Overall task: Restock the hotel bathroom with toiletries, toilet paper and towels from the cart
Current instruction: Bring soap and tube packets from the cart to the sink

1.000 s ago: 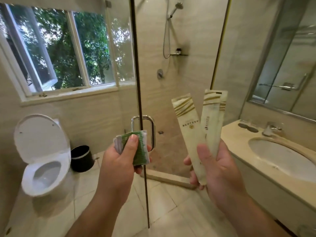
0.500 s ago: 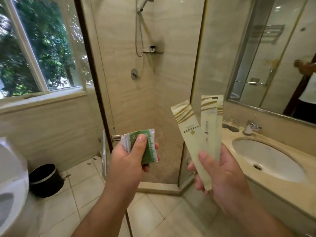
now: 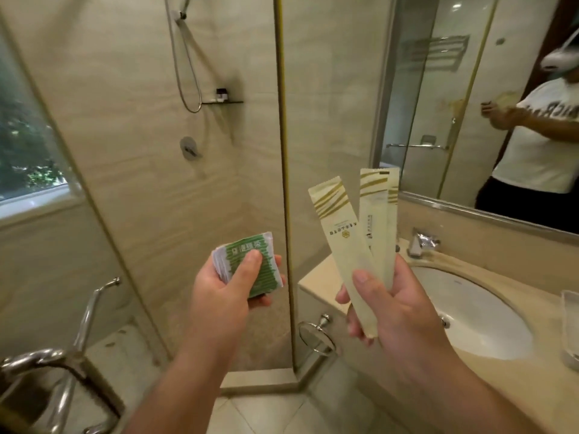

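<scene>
Left hand (image 3: pixel 219 296), lower centre, holds a small stack of green packets (image 3: pixel 253 267), fingers curled beneath and thumb on top. The white characters on the top packet are too blurred to read. Right hand (image 3: pixel 398 311), lower right, pinches two long cream packets (image 3: pixel 338 245) upright and fanned. They bear gold stripes, a gold flower emblem and tiny unreadable print. Behind the hands stands a glass shower wall with a gold post (image 3: pixel 283 151). At right, a beige tabletop (image 3: pixel 316 281) carries an oval sink (image 3: pixel 476 311), a tap (image 3: pixel 421 241) and a drinking glass (image 3: pixel 570 327). A mirror (image 3: pixel 454 104) above reflects the person.
</scene>
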